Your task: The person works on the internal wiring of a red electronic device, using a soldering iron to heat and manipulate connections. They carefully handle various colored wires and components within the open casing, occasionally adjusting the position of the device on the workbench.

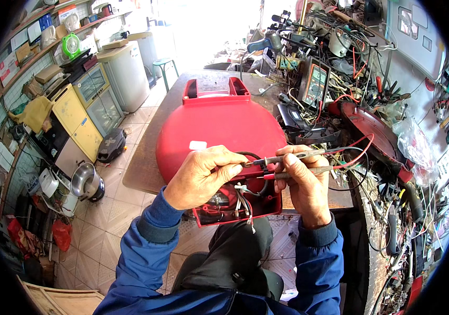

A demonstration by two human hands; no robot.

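Note:
A round red appliance lies on the brown table, its near end opened into a box-like compartment with loose wires inside. Above that compartment my left hand is closed, pinching the end of a dark wire between thumb and finger. My right hand holds two test probes side by side, much like chopsticks. One probe's tip reaches the wire end at my left fingertips; whether it touches I cannot tell. Red and dark leads trail rightward from the probes. A multimeter stands propped beyond the appliance.
Tangled cables, tools and parts heap along the right of the table, with a round red lid-like part among them. On the floor at left stand a steel pot, a black appliance and a yellow cabinet. A green stool stands farther off.

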